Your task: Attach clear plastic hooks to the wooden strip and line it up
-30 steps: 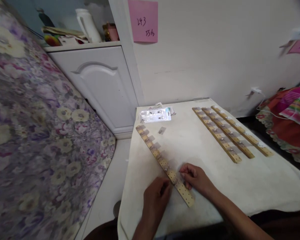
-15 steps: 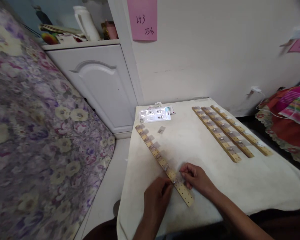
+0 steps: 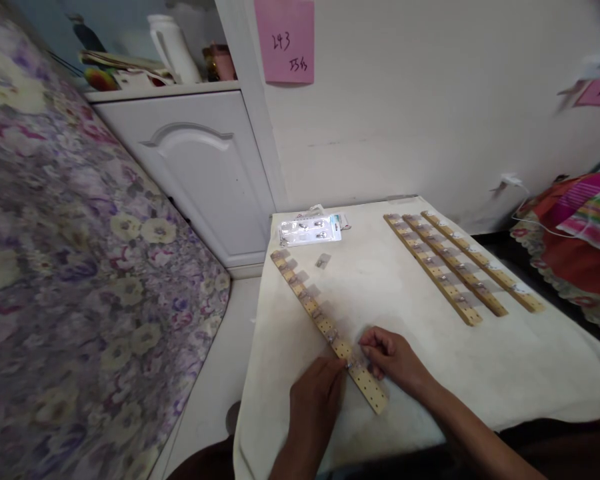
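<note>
A perforated wooden strip point(image 3: 367, 385) lies slantwise on the table, carrying small metal pieces with clear plastic squares along its length. My left hand point(image 3: 317, 397) is closed at the strip's left edge, its fingertips against a small metal piece point(image 3: 350, 364) near the strip's close end. What those fingers grip is hidden. Across the strip, my right hand point(image 3: 390, 357) pinches the edge of a clear plastic square point(image 3: 359, 355) at that same piece. A loose clear plastic square with a small metal piece point(image 3: 323, 261) lies beyond the strip.
Three similar wooden strips point(image 3: 445, 283) lie side by side on the right of the cloth-covered table point(image 3: 530, 360). Blister packs point(image 3: 310, 230) sit at the back left. A floral curtain point(image 3: 130, 267) and a white cabinet point(image 3: 195, 180) stand to the left.
My left fingertips have shifted slightly up and right onto the strip's edge by the metal piece. My right hand has hardly moved.
</note>
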`<state>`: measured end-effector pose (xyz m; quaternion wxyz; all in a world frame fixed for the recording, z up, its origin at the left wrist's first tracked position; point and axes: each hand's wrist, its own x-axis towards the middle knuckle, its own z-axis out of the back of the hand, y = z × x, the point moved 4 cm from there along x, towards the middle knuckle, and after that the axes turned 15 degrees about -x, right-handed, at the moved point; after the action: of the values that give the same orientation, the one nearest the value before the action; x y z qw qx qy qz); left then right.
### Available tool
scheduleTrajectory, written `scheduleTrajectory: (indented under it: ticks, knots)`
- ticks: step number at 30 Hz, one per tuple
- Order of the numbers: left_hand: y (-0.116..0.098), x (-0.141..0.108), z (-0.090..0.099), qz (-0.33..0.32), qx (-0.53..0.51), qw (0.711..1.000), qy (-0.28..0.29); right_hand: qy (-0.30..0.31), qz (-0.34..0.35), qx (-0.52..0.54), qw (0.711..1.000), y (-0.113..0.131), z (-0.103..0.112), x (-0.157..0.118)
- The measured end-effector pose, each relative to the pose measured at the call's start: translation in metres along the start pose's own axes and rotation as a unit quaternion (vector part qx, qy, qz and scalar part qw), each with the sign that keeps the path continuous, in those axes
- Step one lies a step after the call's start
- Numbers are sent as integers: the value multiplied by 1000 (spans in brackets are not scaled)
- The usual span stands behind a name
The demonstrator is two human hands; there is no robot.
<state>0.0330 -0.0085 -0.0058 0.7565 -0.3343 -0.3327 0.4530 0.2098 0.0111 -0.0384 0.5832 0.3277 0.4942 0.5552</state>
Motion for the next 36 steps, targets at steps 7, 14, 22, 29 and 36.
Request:
scheduleTrajectory:
  ticks: [7,14,22,29,36]
  knots:
    - [2,-1,-1,-35,26,999,-8,1,0,-7,1000,0,-1,-1]
    - [6,0,-3,-50,57,997,-2,-60,50,-139,987,12,3,-4]
    - [4,1,-3,-33,63,997,8,-69,33,-187,979,14,1,-3]
    - [2,2,-2,-23,81,996,9,-62,25,-176,982,10,-1,2]
    - [-1,2,-2,-25,108,994,21,-69,8,-169,983,5,-3,5]
